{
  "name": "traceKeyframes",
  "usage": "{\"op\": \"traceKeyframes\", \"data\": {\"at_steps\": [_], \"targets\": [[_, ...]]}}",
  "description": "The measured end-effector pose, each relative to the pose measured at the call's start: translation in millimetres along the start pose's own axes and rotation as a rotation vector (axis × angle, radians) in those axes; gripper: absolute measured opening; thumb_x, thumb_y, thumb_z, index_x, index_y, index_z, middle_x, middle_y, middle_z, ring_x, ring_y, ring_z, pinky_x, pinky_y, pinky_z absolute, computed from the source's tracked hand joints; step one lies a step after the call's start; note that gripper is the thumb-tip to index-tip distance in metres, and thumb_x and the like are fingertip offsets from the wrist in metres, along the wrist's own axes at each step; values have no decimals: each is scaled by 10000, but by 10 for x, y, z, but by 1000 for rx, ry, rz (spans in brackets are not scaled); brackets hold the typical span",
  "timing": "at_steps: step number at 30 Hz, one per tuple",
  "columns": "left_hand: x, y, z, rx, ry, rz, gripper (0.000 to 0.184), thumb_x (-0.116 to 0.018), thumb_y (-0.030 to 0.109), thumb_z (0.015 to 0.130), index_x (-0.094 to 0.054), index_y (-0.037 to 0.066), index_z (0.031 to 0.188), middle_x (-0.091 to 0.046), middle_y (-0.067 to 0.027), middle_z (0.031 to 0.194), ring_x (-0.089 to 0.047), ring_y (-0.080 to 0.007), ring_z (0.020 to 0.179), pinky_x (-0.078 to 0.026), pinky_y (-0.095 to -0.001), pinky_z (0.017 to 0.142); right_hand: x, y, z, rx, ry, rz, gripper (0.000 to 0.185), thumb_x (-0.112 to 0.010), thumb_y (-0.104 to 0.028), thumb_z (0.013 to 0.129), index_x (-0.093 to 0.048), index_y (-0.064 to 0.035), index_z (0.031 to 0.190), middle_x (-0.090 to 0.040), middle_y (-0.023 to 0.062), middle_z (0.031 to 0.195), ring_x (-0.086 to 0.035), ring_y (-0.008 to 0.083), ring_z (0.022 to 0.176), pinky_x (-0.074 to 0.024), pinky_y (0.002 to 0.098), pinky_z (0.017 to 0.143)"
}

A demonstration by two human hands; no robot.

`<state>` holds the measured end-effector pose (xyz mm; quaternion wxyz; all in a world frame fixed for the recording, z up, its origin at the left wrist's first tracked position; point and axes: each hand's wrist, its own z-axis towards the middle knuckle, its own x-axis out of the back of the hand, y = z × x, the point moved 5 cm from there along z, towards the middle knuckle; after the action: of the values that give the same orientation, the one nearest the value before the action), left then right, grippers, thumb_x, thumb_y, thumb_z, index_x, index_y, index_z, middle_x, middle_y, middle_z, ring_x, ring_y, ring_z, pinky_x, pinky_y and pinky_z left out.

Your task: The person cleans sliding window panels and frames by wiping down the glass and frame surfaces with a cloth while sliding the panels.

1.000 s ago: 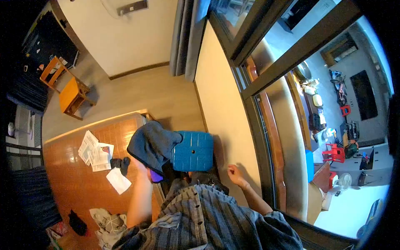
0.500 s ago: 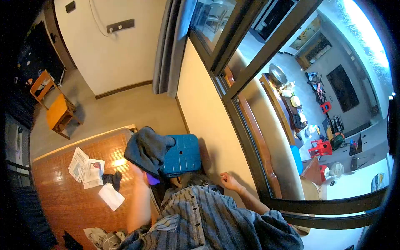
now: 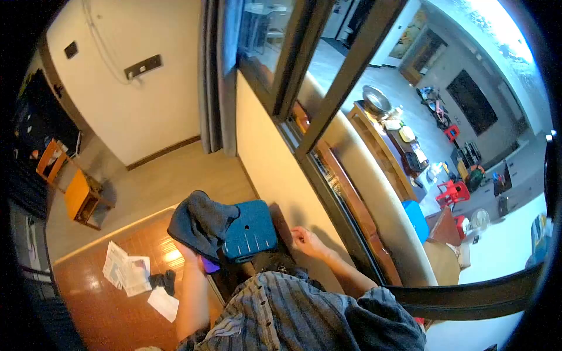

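Note:
A dark grey cloth [image 3: 202, 223] hangs over my left hand [image 3: 188, 253], which holds it at its lower left side. Something purple [image 3: 209, 265] shows under the cloth by that hand. The cloth's right edge overlaps a blue stool [image 3: 250, 230] with a small hole in its top. To the right of the stool, beside the wall, is my right hand [image 3: 304, 240]; its fingers are curled, and whether they hold anything is too small to make out.
Papers [image 3: 127, 271], a dark bundle [image 3: 163, 281] and a white sheet [image 3: 163, 303] lie on a brown mat surface [image 3: 88, 298] at left. A wooden chair [image 3: 81, 193] stands beyond. A dark-framed window [image 3: 345, 82] borders the right side.
The view has turned, so the room has shifted in the picture. My right hand has moved left, closer to the blue stool. My left hand still holds the cloth.

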<state>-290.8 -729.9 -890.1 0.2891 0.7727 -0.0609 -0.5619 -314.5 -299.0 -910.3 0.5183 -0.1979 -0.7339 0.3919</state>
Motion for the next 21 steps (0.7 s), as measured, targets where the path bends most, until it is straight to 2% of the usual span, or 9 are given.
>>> {"op": "traceKeyframes", "data": {"at_steps": [1,2,4,5,7,10,13,18,21], "targets": [[-184,-35,3,67,10,-33,656,-409,550,1045,-526,57,1462,-568,-128,1468,-527,-322,1334,-395,-460,1175,108,-137,9,32,62,-5,356,-612,-78,950,-560,-21,1297,-720,161,982,-704,305,891,-558,407,805],[-339,-90,-4,138,23,-62,658,-408,553,1044,-528,59,1461,-570,-126,1466,-529,-323,1330,-396,-461,1174,238,-286,4,-2,145,-44,349,-628,-56,936,-577,-23,1280,-713,174,1051,-701,324,987,-559,410,875],[-586,-166,-37,230,44,-101,660,-408,558,1043,-529,60,1460,-570,-124,1465,-531,-324,1327,-397,-463,1173,544,-512,-137,95,358,-178,327,-626,-36,934,-594,-25,1259,-700,175,1085,-693,323,1012,-552,409,890],[-654,-207,-47,240,25,-107,661,-407,559,1042,-528,61,1460,-570,-124,1466,-531,-324,1327,-397,-463,1173,667,-626,-230,144,459,-245,316,-624,-27,933,-602,-26,1248,-693,175,1102,-689,322,1024,-549,409,898],[-788,-262,-57,211,-36,-100,664,-407,563,1041,-528,62,1460,-569,-123,1467,-530,-324,1328,-396,-464,1174,888,-714,-458,100,516,-219,316,-622,44,917,-622,-32,1223,-673,160,1133,-687,292,1034,-549,382,892],[-1005,-312,-25,180,-126,-97,668,-407,568,1040,-527,63,1461,-567,-122,1468,-530,-324,1329,-395,-465,1175,1032,-749,-900,33,581,-95,304,-593,65,943,-636,-36,1226,-684,155,1105,-701,256,1027,-564,359,856],[-1079,-244,-78,145,-164,-95,673,-407,573,1038,-526,64,1461,-566,-121,1470,-529,-324,1330,-394,-467,1175,913,-576,-1258,-85,552,3,260,-594,-3,990,-638,-37,1244,-720,125,1032,-715,207,1002,-570,335,837],[-1001,-129,-183,84,-200,-88,680,-406,581,1035,-525,66,1462,-563,-119,1473,-528,-325,1331,-392,-469,1176,404,-148,-1311,-314,230,130,306,-588,-132,1027,-588,-6,1307,-706,115,1092,-695,199,991,-560,312,831],[-981,-49,-222,46,-304,-97,684,-406,586,1034,-525,67,1463,-562,-118,1475,-527,-325,1332,-391,-470,1177,73,-13,-1127,-199,138,145,334,-594,-144,1025,-573,6,1324,-692,127,1132,-682,198,1007,-561,312,829]]}}
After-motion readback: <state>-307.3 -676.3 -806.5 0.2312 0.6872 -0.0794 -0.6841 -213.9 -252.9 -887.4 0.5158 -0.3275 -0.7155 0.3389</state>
